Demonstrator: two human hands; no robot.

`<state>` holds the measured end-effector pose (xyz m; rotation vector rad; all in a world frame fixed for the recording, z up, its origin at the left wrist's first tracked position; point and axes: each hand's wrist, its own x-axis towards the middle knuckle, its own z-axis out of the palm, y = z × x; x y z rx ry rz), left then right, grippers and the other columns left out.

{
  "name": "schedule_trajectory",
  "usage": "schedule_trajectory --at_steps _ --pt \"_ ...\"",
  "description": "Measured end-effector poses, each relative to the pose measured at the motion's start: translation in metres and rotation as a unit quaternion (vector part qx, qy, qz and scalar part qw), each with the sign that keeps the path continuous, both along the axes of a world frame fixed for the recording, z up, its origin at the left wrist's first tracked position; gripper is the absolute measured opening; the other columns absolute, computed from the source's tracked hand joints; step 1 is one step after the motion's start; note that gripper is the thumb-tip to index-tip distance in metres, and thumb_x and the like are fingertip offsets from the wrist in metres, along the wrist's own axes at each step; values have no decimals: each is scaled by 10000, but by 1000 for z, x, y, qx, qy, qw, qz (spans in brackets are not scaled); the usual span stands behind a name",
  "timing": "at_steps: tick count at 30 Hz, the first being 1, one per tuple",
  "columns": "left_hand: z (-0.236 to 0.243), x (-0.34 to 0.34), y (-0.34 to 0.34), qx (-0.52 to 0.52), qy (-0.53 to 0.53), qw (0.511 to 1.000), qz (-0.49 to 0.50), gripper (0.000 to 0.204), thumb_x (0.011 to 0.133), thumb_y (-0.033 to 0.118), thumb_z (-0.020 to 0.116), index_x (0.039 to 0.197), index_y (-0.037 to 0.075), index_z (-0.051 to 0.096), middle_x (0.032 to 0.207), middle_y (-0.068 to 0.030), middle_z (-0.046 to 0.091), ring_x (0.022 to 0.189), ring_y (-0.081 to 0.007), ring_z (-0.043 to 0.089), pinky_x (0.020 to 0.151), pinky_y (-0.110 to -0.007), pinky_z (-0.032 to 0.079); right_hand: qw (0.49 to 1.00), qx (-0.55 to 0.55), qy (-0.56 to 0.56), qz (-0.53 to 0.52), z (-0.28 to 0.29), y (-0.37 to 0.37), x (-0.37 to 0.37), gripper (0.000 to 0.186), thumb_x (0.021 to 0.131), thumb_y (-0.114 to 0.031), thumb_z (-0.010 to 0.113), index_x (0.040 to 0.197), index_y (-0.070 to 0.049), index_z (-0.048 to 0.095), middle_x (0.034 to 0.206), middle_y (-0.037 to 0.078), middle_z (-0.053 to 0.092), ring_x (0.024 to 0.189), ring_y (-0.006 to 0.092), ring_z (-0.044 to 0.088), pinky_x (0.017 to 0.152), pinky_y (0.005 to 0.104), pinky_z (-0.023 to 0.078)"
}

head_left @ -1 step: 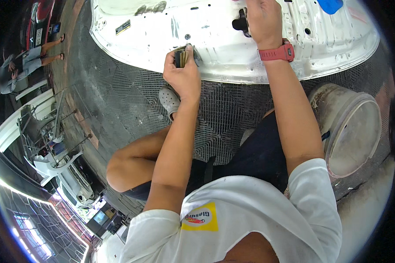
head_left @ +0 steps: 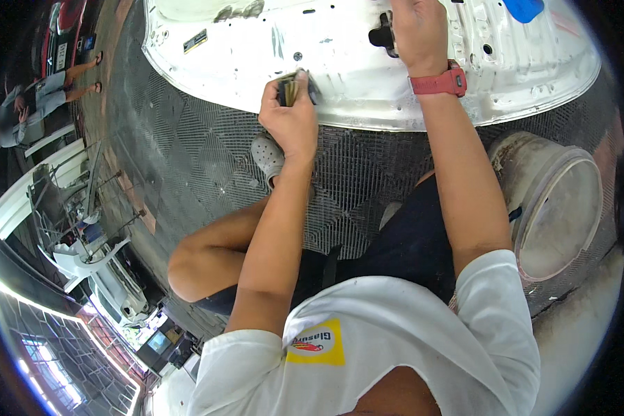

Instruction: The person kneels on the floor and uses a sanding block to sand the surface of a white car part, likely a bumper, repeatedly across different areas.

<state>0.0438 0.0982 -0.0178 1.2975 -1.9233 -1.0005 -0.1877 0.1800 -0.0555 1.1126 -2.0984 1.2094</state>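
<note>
Head view looks down on a white car panel [head_left: 367, 76] lying on the dark grid floor [head_left: 208, 159]. At the panel's near edge the left hand [head_left: 291, 114] pinches a small dark folded pad [head_left: 291, 89] against the metal. Farther up the panel, the right hand [head_left: 417, 31] closes around a black fitting [head_left: 383, 35]. Right of the panel stands a pale bucket [head_left: 555, 201].
</note>
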Motion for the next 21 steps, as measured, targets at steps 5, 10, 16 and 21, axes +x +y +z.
schedule_trajectory --at_steps 5,10,16,21 --pt "0 19 -15 -84 -140 979 -121 231 940 150 880 990 -56 787 841 -104 788 765 -174 701 748 -344 568 984 163 -5 -69 5 -7 -3 100 881 -169 718 969 -122 713 929 143 705 956 376 702 838 528 555" --pt "6 10 -24 -33 -95 992 -82 213 866 105 906 949 -50 785 866 -197 794 786 -313 788 733 -396 585 999 41 13 -16 -21 -6 -8 140 906 -153 694 1031 -107 736 1031 152 738 1008 381 701 903 508 557" --pt "19 16 -51 -169 -159 948 -219 217 887 130 908 1018 -13 811 906 -166 812 787 -260 782 754 -369 594 1000 22 -13 -13 -10 -5 -9 176 944 -173 687 1078 -96 770 1051 159 773 1017 376 724 926 496 568" --pt "10 27 -48 -198 -203 927 -246 216 847 121 906 1018 20 822 955 -173 815 850 -324 805 771 -398 609 997 41 -61 2 15 -6 0 179 964 -225 687 1077 -125 783 1035 141 777 996 365 733 900 491 575"
